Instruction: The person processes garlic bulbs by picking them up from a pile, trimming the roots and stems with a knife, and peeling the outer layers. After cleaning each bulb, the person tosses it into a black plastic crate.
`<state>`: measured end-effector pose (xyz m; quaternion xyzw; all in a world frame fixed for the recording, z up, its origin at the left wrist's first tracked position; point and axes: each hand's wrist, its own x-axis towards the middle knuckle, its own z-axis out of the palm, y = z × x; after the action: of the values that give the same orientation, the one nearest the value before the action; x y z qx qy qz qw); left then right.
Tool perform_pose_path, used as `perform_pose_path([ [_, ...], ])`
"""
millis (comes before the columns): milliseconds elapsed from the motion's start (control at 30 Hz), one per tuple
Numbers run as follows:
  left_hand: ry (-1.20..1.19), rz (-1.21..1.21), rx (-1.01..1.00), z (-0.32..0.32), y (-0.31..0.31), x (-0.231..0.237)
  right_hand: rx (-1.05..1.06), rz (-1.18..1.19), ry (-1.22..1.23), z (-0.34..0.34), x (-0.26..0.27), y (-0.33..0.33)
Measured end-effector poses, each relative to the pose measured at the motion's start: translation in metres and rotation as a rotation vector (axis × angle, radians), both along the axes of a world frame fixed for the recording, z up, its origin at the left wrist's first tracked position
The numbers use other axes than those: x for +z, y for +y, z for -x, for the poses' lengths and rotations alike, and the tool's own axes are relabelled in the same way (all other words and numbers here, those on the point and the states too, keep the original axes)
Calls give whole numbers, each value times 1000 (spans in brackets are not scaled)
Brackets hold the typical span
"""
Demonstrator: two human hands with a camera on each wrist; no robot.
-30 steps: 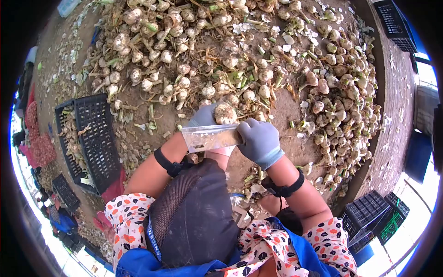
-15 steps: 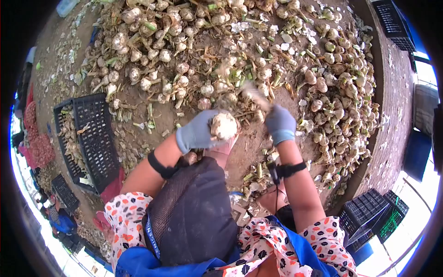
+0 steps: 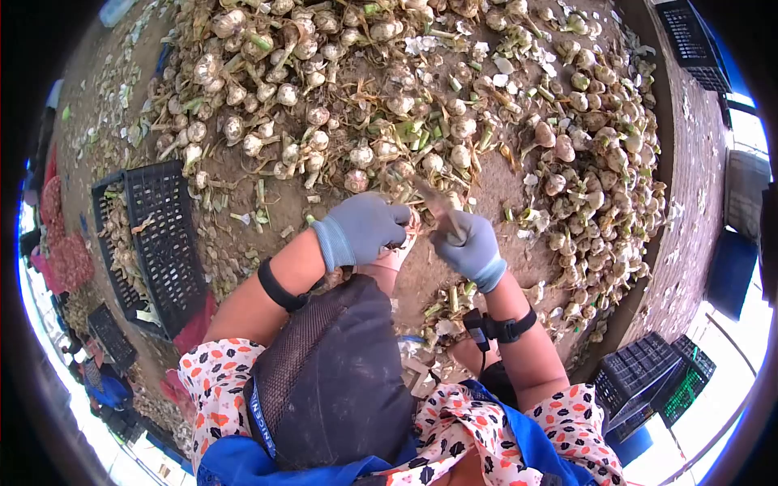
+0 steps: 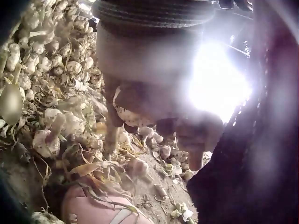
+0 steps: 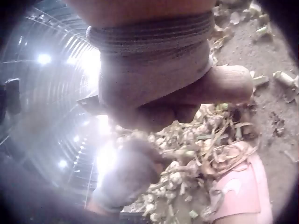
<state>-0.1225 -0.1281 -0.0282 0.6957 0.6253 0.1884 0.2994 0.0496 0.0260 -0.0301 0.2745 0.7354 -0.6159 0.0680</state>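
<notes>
My gloved left hand (image 3: pixel 363 228) curls its fingers round a garlic bulb, mostly hidden by the glove in the head view. Part of the bulb's pale skin (image 4: pixel 131 116) shows under the fingers in the left wrist view. Just to the right, my gloved right hand (image 3: pixel 474 249) grips a knife, its blurred blade (image 3: pixel 438 201) slanting up and left. In the right wrist view the knife's wooden handle (image 5: pixel 229 84) sticks out of the fist on one side and a bit of blade on the other. A small gap separates the two hands.
A heap of untrimmed garlic (image 3: pixel 284 89) spreads ahead, and another garlic pile (image 3: pixel 608 178) lies right, beside a board edge. A black crate (image 3: pixel 170 243) stands left; stacked crates (image 3: pixel 640 373) sit lower right. A pink shoe (image 5: pixel 238 191) is below the hands.
The knife blade, earlier across the front of the bulb, swung away up and right, then came back left near the left hand. The left hand has turned, hiding the bulb that faced up before.
</notes>
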Motion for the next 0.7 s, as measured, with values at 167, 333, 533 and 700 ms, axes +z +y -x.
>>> perform_pose_path([
  [167, -57, 6, -90, -8, 3, 35, -12, -391, -155, -3, -65, 1],
  [333, -193, 129, 576, 35, -53, -28, -351, 130, -374, -60, -82, 12],
  [533, -1205, -33, 509, 35, 13, 38, -232, 132, -419, -64, -90, -12],
  [700, 12, -127, 316, 81, 30, -6, -139, 105, -394, -64, -84, -19],
])
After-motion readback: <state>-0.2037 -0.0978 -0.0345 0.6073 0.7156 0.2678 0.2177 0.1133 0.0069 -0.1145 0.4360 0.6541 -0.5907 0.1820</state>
